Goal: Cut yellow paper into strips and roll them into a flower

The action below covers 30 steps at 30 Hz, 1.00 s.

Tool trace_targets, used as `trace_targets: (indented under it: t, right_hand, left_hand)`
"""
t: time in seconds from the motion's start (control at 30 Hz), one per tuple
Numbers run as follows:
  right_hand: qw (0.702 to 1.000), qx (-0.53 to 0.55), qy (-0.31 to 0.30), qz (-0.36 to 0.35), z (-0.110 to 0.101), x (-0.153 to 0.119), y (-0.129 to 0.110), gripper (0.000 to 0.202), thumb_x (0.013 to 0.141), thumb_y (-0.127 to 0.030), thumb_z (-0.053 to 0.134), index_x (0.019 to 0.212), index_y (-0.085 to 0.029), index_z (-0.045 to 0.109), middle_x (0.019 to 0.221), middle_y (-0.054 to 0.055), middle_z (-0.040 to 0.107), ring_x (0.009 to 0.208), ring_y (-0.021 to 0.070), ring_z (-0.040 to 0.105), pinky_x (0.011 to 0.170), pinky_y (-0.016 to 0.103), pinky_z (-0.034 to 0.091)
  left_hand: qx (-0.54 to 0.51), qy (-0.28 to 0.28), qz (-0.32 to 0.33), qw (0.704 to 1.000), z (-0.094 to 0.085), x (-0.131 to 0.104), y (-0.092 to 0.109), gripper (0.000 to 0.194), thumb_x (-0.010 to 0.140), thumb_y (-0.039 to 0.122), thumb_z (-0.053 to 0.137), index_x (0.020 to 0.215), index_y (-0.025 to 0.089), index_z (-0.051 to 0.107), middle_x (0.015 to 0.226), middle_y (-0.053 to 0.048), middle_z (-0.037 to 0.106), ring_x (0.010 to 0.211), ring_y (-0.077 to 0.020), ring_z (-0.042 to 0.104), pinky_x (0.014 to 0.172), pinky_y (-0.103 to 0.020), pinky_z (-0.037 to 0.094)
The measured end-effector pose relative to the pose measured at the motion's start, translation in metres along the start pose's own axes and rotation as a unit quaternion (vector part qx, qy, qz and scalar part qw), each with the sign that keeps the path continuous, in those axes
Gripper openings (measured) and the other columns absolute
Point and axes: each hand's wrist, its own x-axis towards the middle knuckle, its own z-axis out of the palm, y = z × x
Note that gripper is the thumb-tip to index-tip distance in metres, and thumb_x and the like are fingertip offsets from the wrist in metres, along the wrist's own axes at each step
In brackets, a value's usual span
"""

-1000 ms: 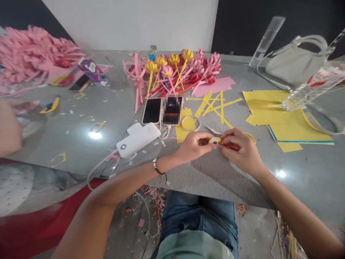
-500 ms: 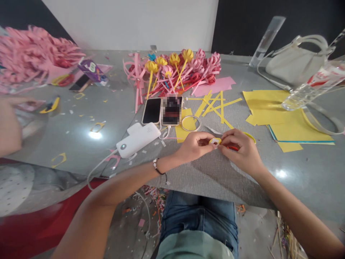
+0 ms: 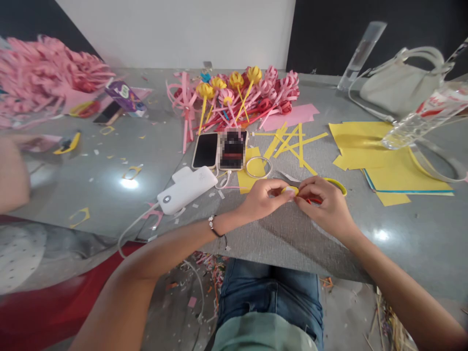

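Between thumb and fingers, my left hand pinches a small yellow paper piece. My right hand is closed at the right side of that piece, its fingertips touching or nearly touching it; what they grip is too small to tell. Scissors with yellow and red handles lie partly hidden under my right hand. Yellow paper strips lie crossed beyond my hands. A round ring rests on a yellow sheet to the left of them.
Two phones and a white power bank lie left of centre. Pink and yellow paper flowers are piled behind. Yellow sheets, a plastic bottle and a white bag are at right. Another person's arm reaches in from the left.
The small yellow piece has tilted in my left fingers, and its pale opening shows less. My right hand has shifted slightly left.
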Motion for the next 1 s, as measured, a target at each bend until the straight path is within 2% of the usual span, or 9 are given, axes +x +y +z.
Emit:
trace_targets:
  t: [0.4, 0.83, 1.0]
  right_hand:
    - [1.0, -0.008, -0.003, 0.003, 0.001, 0.0, 0.001, 0.012, 0.088, -0.028, 0.075, 0.078, -0.022, 0.072, 0.101, 0.007, 0.07, 0.079, 0.0177, 0.068, 0.07, 0.035, 0.059]
    - [1.0, 0.001, 0.011, 0.027, -0.003, 0.002, -0.004, 0.021, 0.092, -0.036, 0.074, 0.075, -0.022, 0.073, 0.098, 0.008, 0.075, 0.089, 0.0222, 0.07, 0.076, 0.036, 0.055]
    - [0.996, 0.056, -0.036, 0.06, -0.006, 0.003, -0.008, 0.017, 0.095, -0.038, 0.07, 0.091, -0.022, 0.075, 0.09, 0.005, 0.075, 0.081, 0.0201, 0.068, 0.067, 0.032, 0.051]
  left_hand:
    - [0.014, -0.009, -0.007, 1.0, -0.001, 0.0, -0.001, 0.034, 0.095, 0.049, 0.073, 0.086, 0.016, 0.077, 0.083, -0.006, 0.077, 0.078, -0.0163, 0.066, 0.072, -0.029, 0.05]
    - [0.052, 0.027, 0.01, 0.998, -0.002, 0.0, -0.002, 0.037, 0.1, 0.046, 0.065, 0.079, 0.016, 0.068, 0.072, -0.001, 0.061, 0.07, -0.0132, 0.053, 0.066, -0.028, 0.042]
    - [0.024, 0.018, 0.002, 1.0, -0.002, 0.0, -0.003, 0.039, 0.1, 0.05, 0.065, 0.083, 0.016, 0.071, 0.077, -0.003, 0.066, 0.074, -0.0144, 0.057, 0.071, -0.028, 0.046]
